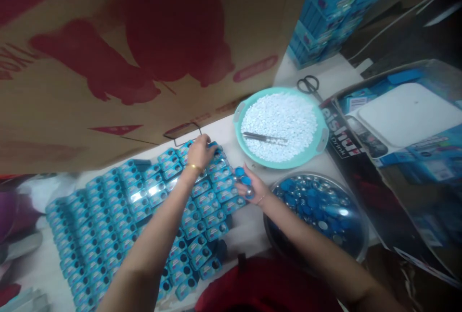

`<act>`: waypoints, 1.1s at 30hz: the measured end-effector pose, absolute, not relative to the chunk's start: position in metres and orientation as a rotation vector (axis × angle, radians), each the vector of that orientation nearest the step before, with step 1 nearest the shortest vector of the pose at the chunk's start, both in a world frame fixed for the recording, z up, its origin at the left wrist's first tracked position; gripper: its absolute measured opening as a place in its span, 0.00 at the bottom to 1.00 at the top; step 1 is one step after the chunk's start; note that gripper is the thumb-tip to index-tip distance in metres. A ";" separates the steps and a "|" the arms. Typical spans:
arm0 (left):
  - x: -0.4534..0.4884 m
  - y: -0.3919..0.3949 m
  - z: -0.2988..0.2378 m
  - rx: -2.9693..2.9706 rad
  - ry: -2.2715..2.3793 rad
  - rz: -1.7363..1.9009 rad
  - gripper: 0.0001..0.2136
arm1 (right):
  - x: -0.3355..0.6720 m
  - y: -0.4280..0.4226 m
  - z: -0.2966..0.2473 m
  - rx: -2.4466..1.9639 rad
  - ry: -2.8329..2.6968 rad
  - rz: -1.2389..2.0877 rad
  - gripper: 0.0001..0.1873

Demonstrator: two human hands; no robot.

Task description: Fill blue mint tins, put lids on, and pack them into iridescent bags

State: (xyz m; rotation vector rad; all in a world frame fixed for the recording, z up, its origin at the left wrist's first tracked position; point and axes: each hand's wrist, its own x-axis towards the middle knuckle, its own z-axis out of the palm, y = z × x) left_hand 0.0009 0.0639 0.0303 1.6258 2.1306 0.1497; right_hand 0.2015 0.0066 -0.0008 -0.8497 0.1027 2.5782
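Rows of small blue packaged items (144, 206) cover the white table. My left hand (199, 151), a gold bangle on its wrist, reaches to the far end of the rows with fingers curled down onto one blue packet. My right hand (250, 188) rests palm up by the right edge of the rows, its fingers closed round a few small blue caps (242, 176). A metal bowl (355, 249) filled with blue caps and clear lids sits just right of that hand.
A teal tray (238, 134) of small white beads holds metal tweezers (265, 138). Black scissors (309, 84) lie beyond it. A large brown carton with red print (126, 52) overhangs the back left. Open cartons (407, 124) and stacked blue boxes (335, 9) stand at right.
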 end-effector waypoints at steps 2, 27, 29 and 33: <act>0.018 0.040 0.041 1.653 1.800 0.398 0.14 | 0.200 0.007 -0.001 -0.891 0.078 2.597 0.24; -0.002 0.085 0.009 1.315 2.106 -0.608 0.19 | 0.197 0.006 -0.021 -0.849 0.055 2.504 0.14; 0.002 0.081 0.016 1.353 2.144 -0.611 0.18 | 0.197 0.008 -0.019 -0.858 0.069 2.492 0.15; 0.019 0.048 0.040 1.699 1.957 -0.110 0.13 | 0.198 0.009 -0.015 -0.864 0.156 2.460 0.16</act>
